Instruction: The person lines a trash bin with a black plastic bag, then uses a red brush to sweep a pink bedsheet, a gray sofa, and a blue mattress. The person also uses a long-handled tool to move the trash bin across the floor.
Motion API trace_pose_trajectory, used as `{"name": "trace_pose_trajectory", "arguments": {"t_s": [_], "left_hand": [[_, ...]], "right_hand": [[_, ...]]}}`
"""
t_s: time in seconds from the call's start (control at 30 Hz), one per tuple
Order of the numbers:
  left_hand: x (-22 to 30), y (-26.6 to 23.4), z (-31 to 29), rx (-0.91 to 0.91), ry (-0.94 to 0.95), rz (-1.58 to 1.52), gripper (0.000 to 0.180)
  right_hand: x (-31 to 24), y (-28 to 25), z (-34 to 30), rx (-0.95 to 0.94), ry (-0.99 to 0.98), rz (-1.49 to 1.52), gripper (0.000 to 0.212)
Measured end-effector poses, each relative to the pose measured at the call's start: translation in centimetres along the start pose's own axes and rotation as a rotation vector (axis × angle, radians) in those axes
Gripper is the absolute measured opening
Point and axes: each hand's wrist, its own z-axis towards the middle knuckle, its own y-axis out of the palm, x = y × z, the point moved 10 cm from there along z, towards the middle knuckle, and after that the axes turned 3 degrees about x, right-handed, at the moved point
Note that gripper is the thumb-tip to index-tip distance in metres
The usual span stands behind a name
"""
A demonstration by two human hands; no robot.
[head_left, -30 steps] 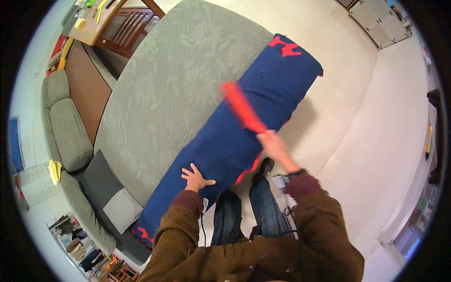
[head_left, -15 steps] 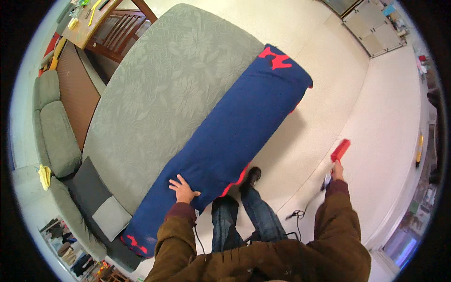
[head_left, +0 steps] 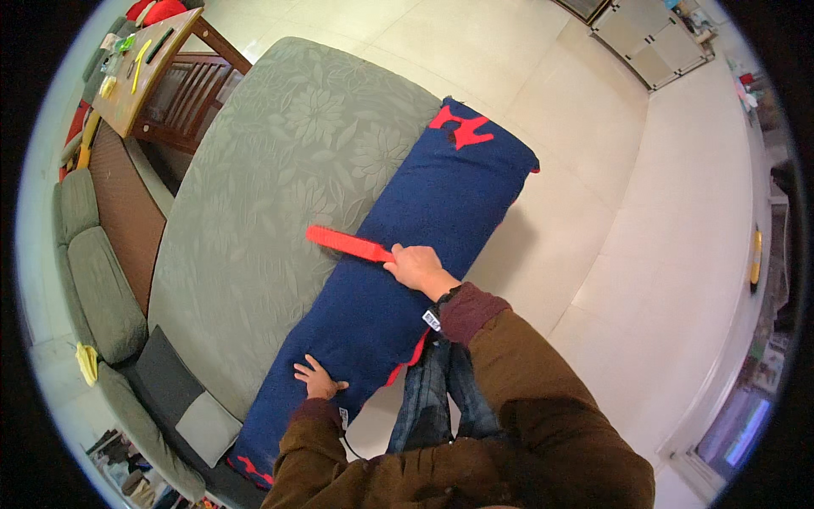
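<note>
Right hand (head_left: 418, 267) grips a red brush (head_left: 349, 244) over the edge of a navy roll (head_left: 441, 191). Left hand (head_left: 320, 383) lies on the roll, fingers spread. White tags (head_left: 431, 321) near both wrists are unreadably small.

My right hand (head_left: 415, 266) covers the handle end of the red brush (head_left: 349, 244), whose bristles I can't make out. The palm side of my left hand (head_left: 319, 382) is hidden against the blue roll (head_left: 407, 229). I can't see my feet beyond my jeans (head_left: 422, 407). The lower edge cuts off my jacket (head_left: 381, 479). Some little things (head_left: 110, 64) on the table (head_left: 127, 106) are too small to tell.
</note>
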Motion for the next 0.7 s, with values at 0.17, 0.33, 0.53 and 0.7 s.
{"name": "trace_pose_trajectory", "arguments": {"t_s": [0.17,0.33,0.53,0.7], "left_hand": [[0.2,-0.3,-0.2,-0.035,-0.020,-0.015,0.135],[0.4,-0.8,-0.7,-0.129,-0.033,-0.081,0.132],[0.1,-1.7,-0.4,-0.427,-0.139,0.037,0.134],[-0.4,-1.6,0.3,-0.476,-0.132,-0.051,0.124]], "right_hand": [[20.8,-12.7,-4.4,0.354,0.360,0.085,0.037],[44.1,-17.2,-30.2,0.481,1.357,0.404,0.047],[33.3,-12.3,-21.5,0.780,0.700,0.847,0.034],[6.3,-0.9,-8.6,-0.119,0.072,0.271,0.034]]}}
